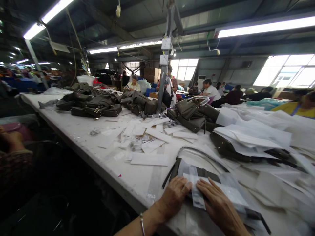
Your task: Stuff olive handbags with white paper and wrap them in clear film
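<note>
An olive-dark handbag [206, 174] lies on the table near its front edge, its strap arched behind it. A white sheet [227, 191] covers part of the bag, and a clear plastic strip [197, 196] runs down across it between my hands. On the left end of the sheet, my left hand [173, 194] is closed over the edge with fingers bent and thumb alongside. Flat on top of the sheet, my right hand [218, 204] has its fingers stretched out. My palms hide part of the bag's front.
White cards [149, 159] and plastic scraps lie beyond the bag. Heaped dark bags [98, 106] line the table's far side. White sheets [251, 134] are piled over bags at right. A metal post [162, 82] rises behind. Another person's hand [12, 141] shows at left.
</note>
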A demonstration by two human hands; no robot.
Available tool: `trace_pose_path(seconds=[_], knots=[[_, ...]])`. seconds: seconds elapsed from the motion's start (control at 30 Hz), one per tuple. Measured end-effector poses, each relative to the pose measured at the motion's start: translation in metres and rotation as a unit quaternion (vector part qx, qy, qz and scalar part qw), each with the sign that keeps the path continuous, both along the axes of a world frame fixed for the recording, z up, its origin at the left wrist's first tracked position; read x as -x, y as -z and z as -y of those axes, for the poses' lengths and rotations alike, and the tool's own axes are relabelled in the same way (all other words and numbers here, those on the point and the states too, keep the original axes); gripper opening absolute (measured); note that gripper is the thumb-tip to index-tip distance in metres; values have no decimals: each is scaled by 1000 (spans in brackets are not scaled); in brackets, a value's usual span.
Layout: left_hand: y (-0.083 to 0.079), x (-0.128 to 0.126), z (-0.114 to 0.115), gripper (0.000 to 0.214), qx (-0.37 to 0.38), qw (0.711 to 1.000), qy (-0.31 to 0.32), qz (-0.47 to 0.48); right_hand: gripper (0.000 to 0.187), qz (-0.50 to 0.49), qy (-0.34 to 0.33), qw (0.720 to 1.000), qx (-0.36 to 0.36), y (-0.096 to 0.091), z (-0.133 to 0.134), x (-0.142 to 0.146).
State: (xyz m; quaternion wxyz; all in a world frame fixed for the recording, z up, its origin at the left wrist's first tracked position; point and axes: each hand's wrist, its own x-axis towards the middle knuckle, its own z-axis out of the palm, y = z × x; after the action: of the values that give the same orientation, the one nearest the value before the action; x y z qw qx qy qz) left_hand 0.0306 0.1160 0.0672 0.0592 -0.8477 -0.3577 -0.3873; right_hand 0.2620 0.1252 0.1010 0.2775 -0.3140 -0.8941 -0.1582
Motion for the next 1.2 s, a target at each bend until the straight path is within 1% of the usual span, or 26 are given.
trace_pose_path(seconds=[0.07,0.2,0.3,0.4,0.47,0.53,0.7,0.87,1.03,1.2], knots=[[-1,0,0,43,3,1000,12,18,42,-13,-13,1000,22,-7,-1,5],[-4,1,1,50,5,999,16,37,23,-72,-24,994,75,-20,-2,21],[-7,2,2,52,6,999,19,46,16,-117,-25,987,108,-28,2,33],[-9,3,0,55,11,998,27,49,16,-139,-40,983,110,-31,7,36],[-10,4,-1,57,24,998,35,51,16,-149,-43,984,93,-31,11,34],[-12,4,-1,54,33,997,46,48,19,-149,-41,985,73,-29,14,30],[-15,4,-2,42,-4,998,50,33,26,-147,-44,987,42,-25,19,30],[-15,4,-1,39,-2,999,45,27,28,-166,-50,984,51,-23,20,37],[-14,3,-2,37,17,999,29,21,21,-184,-12,981,57,-23,21,44],[-12,3,-2,35,21,999,26,24,19,-203,24,975,89,-23,20,50]])
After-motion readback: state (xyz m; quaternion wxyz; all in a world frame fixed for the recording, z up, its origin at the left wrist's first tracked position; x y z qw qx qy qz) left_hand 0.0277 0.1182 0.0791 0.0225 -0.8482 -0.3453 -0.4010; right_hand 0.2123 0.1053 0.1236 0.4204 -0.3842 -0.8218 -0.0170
